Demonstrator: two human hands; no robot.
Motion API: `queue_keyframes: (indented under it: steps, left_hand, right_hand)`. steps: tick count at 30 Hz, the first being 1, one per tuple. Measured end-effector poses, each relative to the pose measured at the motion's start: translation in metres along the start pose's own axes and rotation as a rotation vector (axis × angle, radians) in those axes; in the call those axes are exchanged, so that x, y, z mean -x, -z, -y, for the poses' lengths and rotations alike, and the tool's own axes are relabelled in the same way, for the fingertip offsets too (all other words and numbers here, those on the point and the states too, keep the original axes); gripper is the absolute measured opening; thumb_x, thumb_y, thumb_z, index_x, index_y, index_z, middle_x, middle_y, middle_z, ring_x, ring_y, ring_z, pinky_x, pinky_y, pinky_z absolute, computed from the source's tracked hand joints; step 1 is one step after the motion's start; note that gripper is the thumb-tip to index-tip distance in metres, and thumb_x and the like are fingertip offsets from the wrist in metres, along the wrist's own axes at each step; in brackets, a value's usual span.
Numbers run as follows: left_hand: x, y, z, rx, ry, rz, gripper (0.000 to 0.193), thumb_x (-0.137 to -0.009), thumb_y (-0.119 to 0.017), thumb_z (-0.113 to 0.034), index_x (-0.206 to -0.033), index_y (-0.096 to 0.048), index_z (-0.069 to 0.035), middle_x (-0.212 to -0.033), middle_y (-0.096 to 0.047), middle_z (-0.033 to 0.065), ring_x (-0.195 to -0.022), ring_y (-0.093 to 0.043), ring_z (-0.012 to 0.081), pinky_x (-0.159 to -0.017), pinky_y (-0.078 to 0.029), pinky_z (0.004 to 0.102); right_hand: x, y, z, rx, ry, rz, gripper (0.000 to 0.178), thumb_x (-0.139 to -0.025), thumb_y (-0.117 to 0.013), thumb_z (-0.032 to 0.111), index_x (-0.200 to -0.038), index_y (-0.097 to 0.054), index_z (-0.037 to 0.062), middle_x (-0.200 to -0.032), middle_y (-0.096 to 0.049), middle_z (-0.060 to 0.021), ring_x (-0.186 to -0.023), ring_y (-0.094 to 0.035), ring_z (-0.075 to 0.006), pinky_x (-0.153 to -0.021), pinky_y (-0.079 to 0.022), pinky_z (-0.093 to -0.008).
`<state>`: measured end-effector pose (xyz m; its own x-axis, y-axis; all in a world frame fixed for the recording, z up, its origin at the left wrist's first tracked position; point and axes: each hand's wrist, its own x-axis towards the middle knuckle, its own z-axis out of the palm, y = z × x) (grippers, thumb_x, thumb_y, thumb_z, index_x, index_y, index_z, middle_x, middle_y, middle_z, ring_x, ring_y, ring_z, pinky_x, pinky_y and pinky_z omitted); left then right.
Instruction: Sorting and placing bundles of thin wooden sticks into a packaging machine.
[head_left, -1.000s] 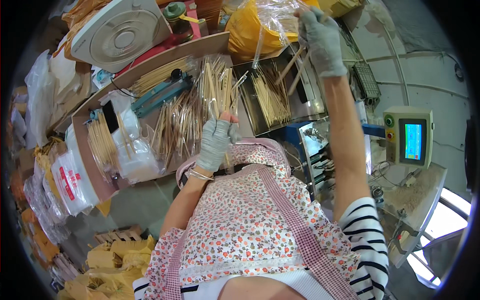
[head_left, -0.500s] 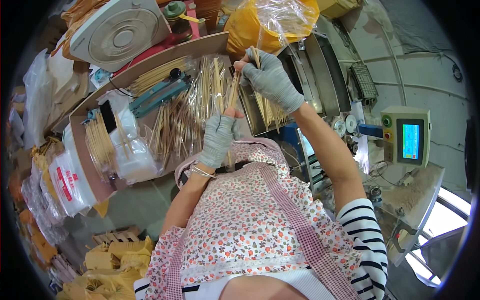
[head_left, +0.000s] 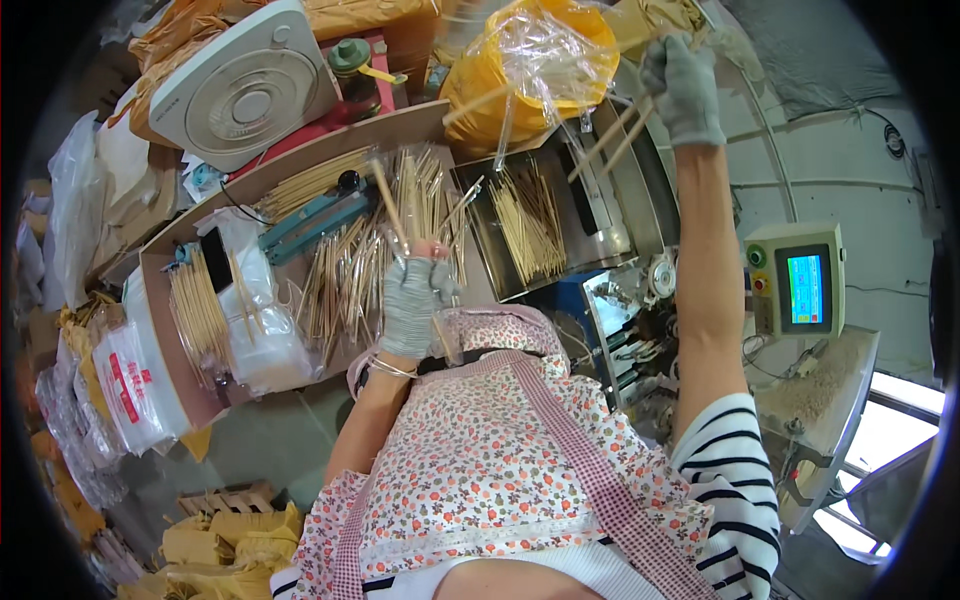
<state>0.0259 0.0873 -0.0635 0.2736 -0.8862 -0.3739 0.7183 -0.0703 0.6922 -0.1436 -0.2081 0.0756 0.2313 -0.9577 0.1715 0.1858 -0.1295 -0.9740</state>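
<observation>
My left hand [head_left: 410, 300], in a grey fingerless-tipped glove, is closed round wooden chopsticks [head_left: 386, 197] that point up and away from me. Below it, the chopsticks' lower ends reach toward my apron. Raised at the far right, my gloved right hand [head_left: 684, 92] makes a fist on a couple of pale chopsticks [head_left: 622, 138], slanting down to the left and blurred. Under them sits a metal tray with loose bare chopsticks [head_left: 528, 222]. Beyond my left hand lies a heap of chopsticks in clear sleeves [head_left: 345, 262].
A yellow bag [head_left: 480, 75] stuffed with clear film stands at the back. A white fan [head_left: 245, 88] and a green-lidded jar [head_left: 352, 62] are at the back left. A teal tool [head_left: 312, 228] and a phone [head_left: 215, 258] lie on the cardboard-edged table. To the right is a control panel [head_left: 800, 285].
My right hand has swung away from my left, up and to the right, carrying chopsticks over the metal tray. My left hand has shifted slightly left and nearer me.
</observation>
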Motion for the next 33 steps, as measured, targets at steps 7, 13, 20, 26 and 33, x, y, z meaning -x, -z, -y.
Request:
queue_keyframes:
  steps: [7, 13, 20, 26, 33]
  left_hand:
    - [-0.025, 0.004, -0.031, 0.132, -0.184, 0.009, 0.045, -0.085, -0.061, -0.034, -0.116, -0.054, -0.002, -0.052, -0.039, -0.0063, -0.045, -0.041, 0.0059, -0.049, -0.046, 0.0242]
    - [-0.03, -0.007, -0.055, 0.014, -0.173, -0.089, 0.039, -0.086, -0.06, -0.032, -0.106, -0.058, 0.001, -0.054, -0.043, -0.0063, -0.045, -0.044, 0.0057, -0.049, -0.047, 0.0229]
    - [-0.028, 0.018, -0.064, 0.127, -0.163, 0.029, 0.039, -0.089, -0.054, -0.035, -0.096, -0.058, 0.003, -0.054, -0.043, -0.0036, -0.046, -0.045, 0.0078, -0.051, -0.047, 0.025]
    - [-0.029, 0.011, -0.065, 0.053, -0.174, -0.089, 0.035, -0.09, -0.053, -0.034, -0.088, -0.058, 0.0, -0.053, -0.041, -0.0039, -0.046, -0.042, 0.0085, -0.052, -0.045, 0.0266]
    - [-0.041, 0.021, -0.075, 0.155, -0.317, -0.093, 0.03, -0.091, -0.052, -0.032, -0.08, -0.054, -0.004, -0.053, -0.04, -0.003, -0.046, -0.043, 0.0103, -0.052, -0.046, 0.0276]
  right_hand:
    - [0.094, -0.03, -0.047, -0.158, -0.429, -0.111, 0.016, -0.092, -0.049, 0.024, -0.08, -0.046, 0.0129, -0.06, -0.046, 0.0038, -0.041, -0.033, -0.0048, -0.036, -0.027, -0.0192]
    - [0.136, -0.031, -0.078, -0.253, -0.612, -0.115, 0.014, -0.092, -0.049, 0.021, -0.082, -0.046, 0.012, -0.062, -0.048, 0.002, -0.044, -0.034, -0.0044, -0.038, -0.028, -0.0177]
    - [0.149, -0.013, -0.081, -0.19, -0.688, -0.176, 0.013, -0.091, -0.052, 0.021, -0.082, -0.046, 0.0121, -0.06, -0.048, 0.0016, -0.042, -0.033, -0.0041, -0.035, -0.027, -0.0177]
    - [0.153, -0.005, -0.085, -0.24, -0.688, -0.141, 0.011, -0.09, -0.053, 0.021, -0.087, -0.049, 0.012, -0.061, -0.049, 0.001, -0.042, -0.034, -0.0036, -0.035, -0.027, -0.0172]
    - [0.147, -0.01, -0.059, -0.115, -0.723, 0.168, 0.014, -0.086, -0.061, 0.022, -0.089, -0.054, 0.0101, -0.067, -0.054, 0.0007, -0.044, -0.036, -0.0014, -0.038, -0.028, -0.0155]
